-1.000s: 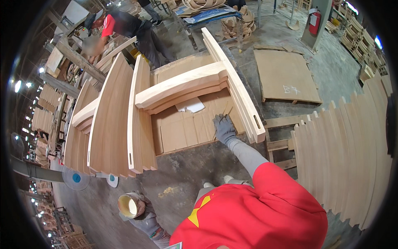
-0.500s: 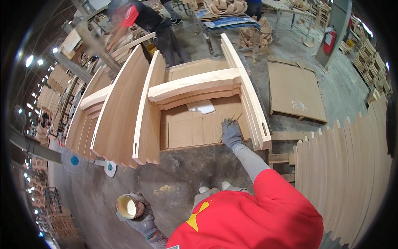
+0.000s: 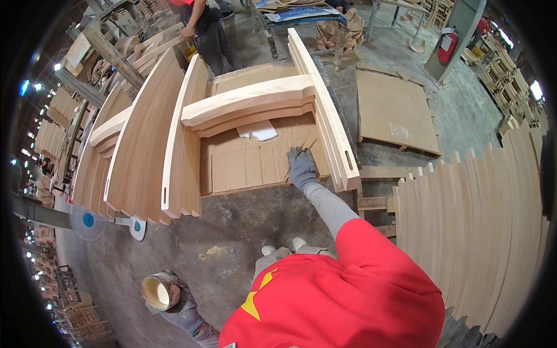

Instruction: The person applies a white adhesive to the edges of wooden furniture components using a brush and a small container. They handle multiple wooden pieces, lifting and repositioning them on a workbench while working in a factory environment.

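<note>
In a grey glove, my left hand [image 3: 180,301] is wrapped round a small round tub [image 3: 156,293] with whitish liquid inside, held low on the left above the floor. My right hand [image 3: 303,168], also gloved, rests at the near edge of a cardboard sheet [image 3: 232,171]. Its fingers are bent over thin sticks [image 3: 310,143] that poke out past them; how firmly they are gripped is partly hidden. Around the cardboard stand wooden frame parts: several stacked curved rails [image 3: 249,100] join upright side pieces [image 3: 333,124] on the right and more uprights [image 3: 183,139] on the left.
Many curved boards [image 3: 464,226] stand in a row at right, beside a pallet [image 3: 374,203]. A cardboard-topped stack [image 3: 397,110] lies beyond, near a fire extinguisher [image 3: 447,45]. A fan [image 3: 88,220] is at left. A co-worker [image 3: 212,37] stands behind the frames.
The whole view has shifted, so the frames and both my hands appear farther left. My right hand stays by the sticks and my left keeps the tub. The co-worker has straightened and shifted.
</note>
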Action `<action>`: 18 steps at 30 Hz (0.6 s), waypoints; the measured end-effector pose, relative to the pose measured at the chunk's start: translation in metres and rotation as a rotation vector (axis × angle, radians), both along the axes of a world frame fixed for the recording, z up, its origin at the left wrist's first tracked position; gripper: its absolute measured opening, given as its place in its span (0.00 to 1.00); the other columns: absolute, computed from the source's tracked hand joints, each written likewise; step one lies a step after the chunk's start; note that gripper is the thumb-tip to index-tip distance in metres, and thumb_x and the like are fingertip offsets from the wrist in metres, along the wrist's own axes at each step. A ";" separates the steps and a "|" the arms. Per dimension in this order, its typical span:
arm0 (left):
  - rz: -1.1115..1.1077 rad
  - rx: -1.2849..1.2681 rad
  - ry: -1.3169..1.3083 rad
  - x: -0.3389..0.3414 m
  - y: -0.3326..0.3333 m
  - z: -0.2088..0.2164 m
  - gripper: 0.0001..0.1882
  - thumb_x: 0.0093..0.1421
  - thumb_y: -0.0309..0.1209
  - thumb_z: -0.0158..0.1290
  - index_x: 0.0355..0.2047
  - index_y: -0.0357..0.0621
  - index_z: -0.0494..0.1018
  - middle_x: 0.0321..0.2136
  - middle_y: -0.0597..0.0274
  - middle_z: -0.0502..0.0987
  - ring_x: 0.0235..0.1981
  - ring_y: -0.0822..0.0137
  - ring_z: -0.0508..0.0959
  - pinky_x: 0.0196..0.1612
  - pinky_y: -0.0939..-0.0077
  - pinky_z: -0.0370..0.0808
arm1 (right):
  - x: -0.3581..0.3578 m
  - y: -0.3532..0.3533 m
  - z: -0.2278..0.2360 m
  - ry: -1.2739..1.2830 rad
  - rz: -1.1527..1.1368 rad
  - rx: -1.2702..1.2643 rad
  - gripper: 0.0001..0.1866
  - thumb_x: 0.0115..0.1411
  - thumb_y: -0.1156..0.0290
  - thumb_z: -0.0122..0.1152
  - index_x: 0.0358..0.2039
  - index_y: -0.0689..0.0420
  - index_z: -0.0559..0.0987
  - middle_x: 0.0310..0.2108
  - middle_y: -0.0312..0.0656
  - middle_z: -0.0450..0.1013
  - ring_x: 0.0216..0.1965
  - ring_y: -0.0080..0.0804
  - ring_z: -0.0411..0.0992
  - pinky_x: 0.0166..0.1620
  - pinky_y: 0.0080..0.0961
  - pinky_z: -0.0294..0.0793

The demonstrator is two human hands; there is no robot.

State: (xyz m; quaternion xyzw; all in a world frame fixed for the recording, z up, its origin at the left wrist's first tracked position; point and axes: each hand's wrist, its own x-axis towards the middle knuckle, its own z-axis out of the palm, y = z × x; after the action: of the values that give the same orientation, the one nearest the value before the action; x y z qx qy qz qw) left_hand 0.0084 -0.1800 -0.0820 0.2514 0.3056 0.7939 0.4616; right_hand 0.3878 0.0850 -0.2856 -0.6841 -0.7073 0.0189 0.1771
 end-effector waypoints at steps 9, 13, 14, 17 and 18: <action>0.235 -0.171 0.690 -0.048 -0.008 -0.036 0.21 0.57 0.23 0.43 0.53 0.37 0.57 0.50 0.57 0.63 0.48 0.63 0.66 0.52 0.63 0.66 | 0.002 -0.001 -0.004 -0.007 -0.015 0.024 0.21 0.56 0.65 0.38 0.50 0.53 0.67 0.56 0.43 0.60 0.58 0.39 0.55 0.61 0.42 0.43; 0.347 -0.138 0.792 -0.059 -0.008 -0.046 0.21 0.58 0.26 0.42 0.53 0.36 0.57 0.50 0.58 0.63 0.48 0.62 0.66 0.53 0.63 0.64 | -0.001 0.000 -0.001 0.041 0.002 0.022 0.20 0.56 0.65 0.38 0.49 0.53 0.68 0.56 0.43 0.60 0.58 0.40 0.55 0.61 0.42 0.43; 0.326 -0.137 0.717 -0.061 -0.005 -0.051 0.21 0.59 0.27 0.42 0.53 0.37 0.57 0.50 0.59 0.62 0.48 0.63 0.66 0.53 0.63 0.64 | 0.002 -0.001 0.000 0.027 -0.006 0.025 0.20 0.56 0.65 0.38 0.49 0.53 0.68 0.56 0.44 0.60 0.58 0.40 0.55 0.61 0.42 0.43; 0.049 -0.103 0.068 -0.010 0.011 -0.015 0.21 0.59 0.29 0.41 0.53 0.38 0.56 0.50 0.60 0.62 0.47 0.65 0.66 0.51 0.65 0.66 | 0.012 -0.002 -0.002 -0.018 -0.041 0.058 0.20 0.56 0.66 0.39 0.48 0.54 0.69 0.54 0.44 0.62 0.57 0.40 0.57 0.60 0.43 0.46; 0.186 -0.189 0.453 -0.028 0.001 -0.023 0.22 0.59 0.29 0.41 0.54 0.38 0.55 0.49 0.59 0.62 0.46 0.65 0.67 0.51 0.68 0.66 | 0.005 -0.001 0.001 -0.011 -0.025 0.079 0.20 0.56 0.66 0.39 0.48 0.54 0.69 0.54 0.44 0.62 0.57 0.39 0.58 0.60 0.43 0.47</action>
State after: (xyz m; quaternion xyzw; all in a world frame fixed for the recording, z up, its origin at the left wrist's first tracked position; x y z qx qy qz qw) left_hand -0.0194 -0.1789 -0.1049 0.3493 0.4957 0.7243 0.3280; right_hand 0.3931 0.0837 -0.2841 -0.6853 -0.7000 -0.0150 0.2004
